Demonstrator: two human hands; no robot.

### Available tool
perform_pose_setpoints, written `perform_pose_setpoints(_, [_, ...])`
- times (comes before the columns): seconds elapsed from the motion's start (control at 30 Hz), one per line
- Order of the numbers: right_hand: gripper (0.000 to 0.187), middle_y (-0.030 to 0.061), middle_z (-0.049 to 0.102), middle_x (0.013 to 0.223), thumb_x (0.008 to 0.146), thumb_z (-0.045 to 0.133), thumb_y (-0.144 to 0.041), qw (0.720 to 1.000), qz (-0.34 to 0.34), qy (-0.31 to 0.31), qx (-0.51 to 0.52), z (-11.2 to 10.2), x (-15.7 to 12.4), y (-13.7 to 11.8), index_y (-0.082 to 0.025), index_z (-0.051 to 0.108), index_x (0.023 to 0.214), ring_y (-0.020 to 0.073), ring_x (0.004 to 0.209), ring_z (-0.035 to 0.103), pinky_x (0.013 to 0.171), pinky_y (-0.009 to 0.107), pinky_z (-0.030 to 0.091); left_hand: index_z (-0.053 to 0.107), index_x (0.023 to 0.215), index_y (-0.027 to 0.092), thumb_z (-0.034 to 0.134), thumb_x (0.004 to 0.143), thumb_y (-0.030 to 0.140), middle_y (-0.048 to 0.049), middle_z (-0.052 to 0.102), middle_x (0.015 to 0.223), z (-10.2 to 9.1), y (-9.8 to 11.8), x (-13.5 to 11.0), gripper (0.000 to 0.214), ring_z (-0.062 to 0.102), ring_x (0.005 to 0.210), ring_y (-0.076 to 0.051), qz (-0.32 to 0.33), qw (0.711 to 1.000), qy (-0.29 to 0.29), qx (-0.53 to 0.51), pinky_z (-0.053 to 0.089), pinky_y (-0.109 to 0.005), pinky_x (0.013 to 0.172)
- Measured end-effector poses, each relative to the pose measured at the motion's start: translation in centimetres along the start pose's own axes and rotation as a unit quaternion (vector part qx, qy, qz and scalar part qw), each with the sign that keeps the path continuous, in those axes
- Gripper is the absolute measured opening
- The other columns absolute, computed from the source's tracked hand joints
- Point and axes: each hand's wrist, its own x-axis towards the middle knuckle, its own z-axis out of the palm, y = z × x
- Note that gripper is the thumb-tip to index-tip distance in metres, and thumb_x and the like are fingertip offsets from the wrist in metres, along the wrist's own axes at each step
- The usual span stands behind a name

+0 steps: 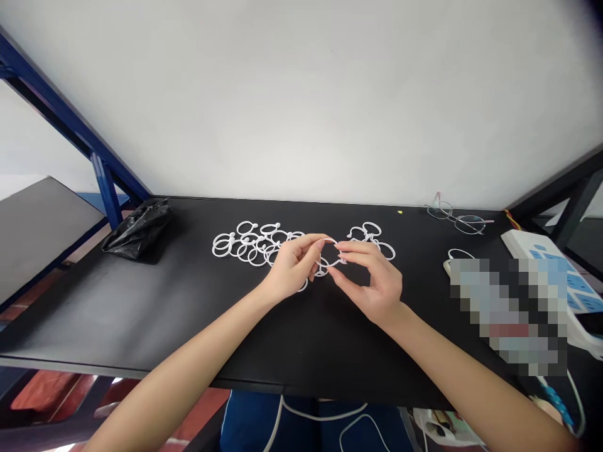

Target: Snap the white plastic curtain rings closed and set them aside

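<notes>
My left hand and my right hand meet over the middle of a black table. Both pinch one white plastic ring, the left at its top left, the right at its right side. The ring is held just above the table. Left of my hands lies a pile of several white rings, some linked or overlapping. A smaller group of white rings lies behind my right hand. A ring or two shows under my left hand.
A crumpled black plastic bag sits at the table's far left. Eyeglasses lie at the far right by the wall. A white power strip and a blurred-out object are on the right. A blue frame stands left.
</notes>
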Motion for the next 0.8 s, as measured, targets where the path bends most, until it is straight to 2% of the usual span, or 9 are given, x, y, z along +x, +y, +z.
perform_pose_setpoints(0.23, [0.034,0.0040,0.075,0.089,0.075,0.072,-0.003,0.998,0.020,0.063,-0.009,0.0,-0.3,0.2,-0.024,0.068,0.102,0.0213,0.078,0.072,0.066,0.037,0.061,0.068,0.103,0.013,0.054,0.092,0.045,0.0069,0.043,0.053,-0.2,0.1,0.3,0.037,0.044,0.039,-0.004,-0.004,0.999,0.012,-0.036,0.042,-0.016,0.040])
perform_pose_setpoints(0.43, [0.030,0.0035,0.076,0.087,0.074,0.073,0.000,0.996,0.047,0.064,0.032,0.1,-0.6,-0.4,-0.022,0.066,0.092,0.0211,0.078,0.074,0.069,0.036,0.062,0.062,0.104,0.016,0.049,0.094,0.045,0.0066,0.043,0.057,0.0,0.3,0.0,0.034,0.044,0.042,-0.005,-0.013,0.999,-0.005,-0.048,0.038,-0.017,0.040])
perform_pose_setpoints(0.53, [0.026,0.0038,0.076,0.087,0.075,0.072,-0.001,0.993,0.081,0.051,0.069,0.2,-0.8,-0.9,-0.022,0.065,0.088,0.0208,0.078,0.073,0.068,0.036,0.062,0.058,0.108,0.017,0.051,0.093,0.043,0.0061,0.046,0.060,0.2,0.4,-0.6,0.031,0.046,0.049,-0.006,0.048,0.998,-0.023,0.017,0.040,-0.018,0.048])
perform_pose_setpoints(0.63, [0.021,0.0041,0.075,0.087,0.079,0.070,-0.005,0.989,0.110,0.047,0.091,0.4,-0.9,-1.2,-0.023,0.064,0.088,0.0207,0.078,0.073,0.066,0.036,0.061,0.056,0.104,0.017,0.058,0.089,0.040,0.0054,0.051,0.061,0.3,0.1,-0.9,0.028,0.047,0.054,-0.008,0.128,0.987,-0.023,0.095,0.041,-0.020,0.056])
perform_pose_setpoints(0.73, [0.015,0.0047,0.073,0.084,0.082,0.068,-0.012,0.992,0.100,0.021,0.068,0.3,-0.7,-1.3,-0.023,0.063,0.091,0.0203,0.075,0.071,0.064,0.035,0.059,0.055,0.095,0.017,0.060,0.087,0.044,0.0059,0.051,0.057,0.1,-0.2,-0.9,0.028,0.045,0.051,-0.008,0.154,0.979,-0.003,0.135,0.040,-0.020,0.054])
perform_pose_setpoints(0.8, [0.010,0.0034,0.070,0.079,0.086,0.063,-0.018,0.996,0.083,-0.026,0.034,0.2,-0.5,-1.1,-0.022,0.062,0.095,0.0186,0.070,0.068,0.062,0.033,0.057,0.055,0.092,0.018,0.060,0.086,0.048,0.0062,0.050,0.055,0.1,-0.3,-0.9,0.031,0.045,0.050,-0.008,0.161,0.976,0.005,0.149,0.040,-0.020,0.053])
